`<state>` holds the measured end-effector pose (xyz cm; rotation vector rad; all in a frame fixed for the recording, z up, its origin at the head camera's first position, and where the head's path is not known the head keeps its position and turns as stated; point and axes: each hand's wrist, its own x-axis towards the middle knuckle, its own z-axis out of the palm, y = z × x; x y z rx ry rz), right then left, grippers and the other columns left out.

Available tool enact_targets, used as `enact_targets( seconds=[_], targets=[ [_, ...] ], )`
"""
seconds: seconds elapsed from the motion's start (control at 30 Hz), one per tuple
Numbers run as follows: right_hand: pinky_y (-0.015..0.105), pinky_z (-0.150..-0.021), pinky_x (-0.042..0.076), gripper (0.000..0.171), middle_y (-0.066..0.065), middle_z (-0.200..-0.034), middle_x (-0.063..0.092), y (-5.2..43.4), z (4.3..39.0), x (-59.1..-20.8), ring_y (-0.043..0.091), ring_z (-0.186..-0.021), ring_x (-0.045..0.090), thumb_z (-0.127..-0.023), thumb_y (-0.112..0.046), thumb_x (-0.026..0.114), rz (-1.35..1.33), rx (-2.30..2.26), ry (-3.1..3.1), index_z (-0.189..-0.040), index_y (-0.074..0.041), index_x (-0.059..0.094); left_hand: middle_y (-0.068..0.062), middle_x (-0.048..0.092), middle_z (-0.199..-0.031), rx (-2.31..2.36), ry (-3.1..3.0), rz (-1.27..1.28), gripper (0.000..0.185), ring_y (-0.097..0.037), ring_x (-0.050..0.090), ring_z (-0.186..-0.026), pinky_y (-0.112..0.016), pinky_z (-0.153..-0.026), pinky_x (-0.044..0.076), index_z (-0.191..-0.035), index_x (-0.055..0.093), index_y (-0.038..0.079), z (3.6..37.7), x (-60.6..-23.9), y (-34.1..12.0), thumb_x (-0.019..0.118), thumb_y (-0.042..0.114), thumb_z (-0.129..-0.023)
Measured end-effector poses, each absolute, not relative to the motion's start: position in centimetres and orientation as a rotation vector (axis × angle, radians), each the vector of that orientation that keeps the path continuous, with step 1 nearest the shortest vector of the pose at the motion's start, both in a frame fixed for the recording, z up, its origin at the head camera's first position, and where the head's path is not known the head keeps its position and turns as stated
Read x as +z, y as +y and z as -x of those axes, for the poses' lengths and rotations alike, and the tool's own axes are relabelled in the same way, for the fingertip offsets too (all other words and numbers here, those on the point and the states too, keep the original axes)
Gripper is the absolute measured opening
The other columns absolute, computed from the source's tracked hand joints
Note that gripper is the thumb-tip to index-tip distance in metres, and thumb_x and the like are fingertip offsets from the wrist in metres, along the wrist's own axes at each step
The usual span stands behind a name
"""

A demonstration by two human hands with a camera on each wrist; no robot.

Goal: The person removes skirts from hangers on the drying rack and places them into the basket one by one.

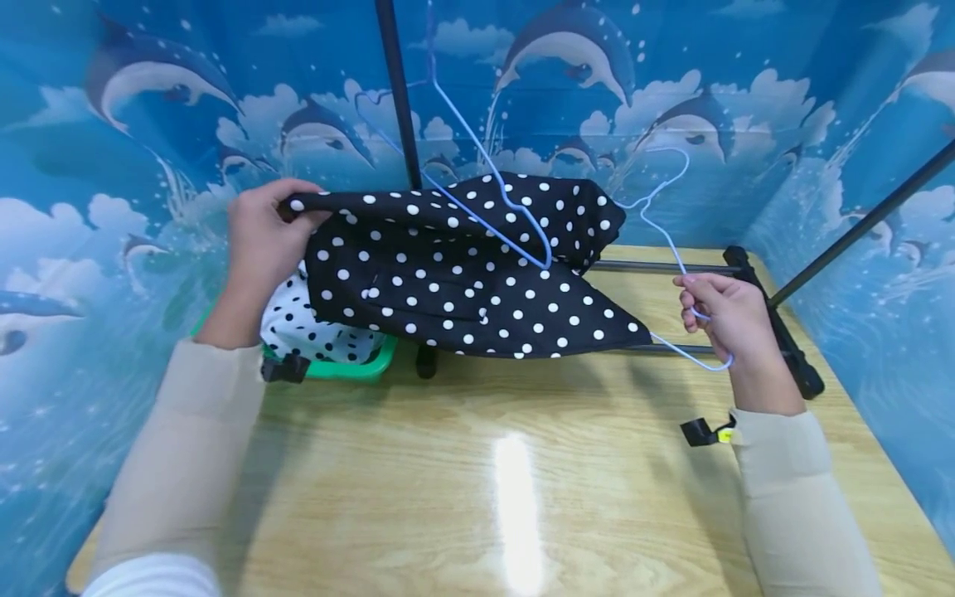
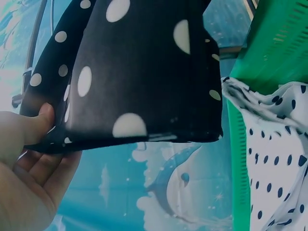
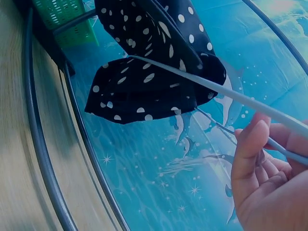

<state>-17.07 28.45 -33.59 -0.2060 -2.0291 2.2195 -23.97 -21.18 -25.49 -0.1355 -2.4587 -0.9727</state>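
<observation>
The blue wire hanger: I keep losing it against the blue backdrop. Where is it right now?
In the head view the blue wire hanger lies across the black polka-dot garment at centre, its right end held by the right hand above the wooden table.

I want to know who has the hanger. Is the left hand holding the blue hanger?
No, the left hand grips the black dotted cloth, while the right hand holds the blue hanger.

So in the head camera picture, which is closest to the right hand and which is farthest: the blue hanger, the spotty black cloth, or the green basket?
From the right hand:
1. Blue hanger, gripped in that hand, on the right.
2. Spotty black cloth, in the middle, its corner just left of the hand.
3. Green basket, far left, under the left hand.
</observation>
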Motion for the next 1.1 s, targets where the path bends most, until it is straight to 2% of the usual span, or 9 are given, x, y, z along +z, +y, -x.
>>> enact_targets(
  seconds=[0.3, 0.77, 1.1],
  targets=[
    [0.020, -0.047, 0.046, 0.017, 0.000, -0.067, 0.060, 28.8, 16.7, -33.6, 0.008, -0.050, 0.052, -0.093, -0.024, 0.065, 0.222, 2.255, -2.048, -0.092, -0.009, 0.073, -0.008, 0.071, -0.111, -0.973, -2.345, 0.043, 0.026, -0.006, 0.057, -0.086, -0.021, -0.080, 0.048, -0.110, 0.073, 0.007, 23.5, -24.5, -22.6, 0.064, 0.025, -0.094],
    [0.021, -0.047, 0.047, 0.016, -0.001, -0.066, 0.061, 29.0, 16.6, -33.5, 0.009, -0.049, 0.052, -0.093, -0.025, 0.065, 0.239, 2.233, -2.094, -0.091, -0.011, 0.073, -0.011, 0.072, -0.104, -0.947, -2.272, 0.130, 0.020, 0.005, 0.054, -0.079, -0.015, -0.077, 0.046, -0.105, 0.074, 0.005, 20.8, -23.4, -22.0, 0.068, 0.019, -0.092],
    [0.022, -0.047, 0.047, 0.016, -0.001, -0.067, 0.061, 28.9, 16.5, -33.4, 0.009, -0.049, 0.053, -0.093, -0.025, 0.065, 0.243, 2.223, -2.114, -0.092, -0.011, 0.073, -0.013, 0.072, -0.100, -0.940, -2.249, 0.131, 0.019, 0.009, 0.052, -0.072, -0.011, -0.070, 0.043, -0.101, 0.074, 0.002, 19.4, -24.0, -22.9, 0.066, 0.018, -0.093]
  ],
)
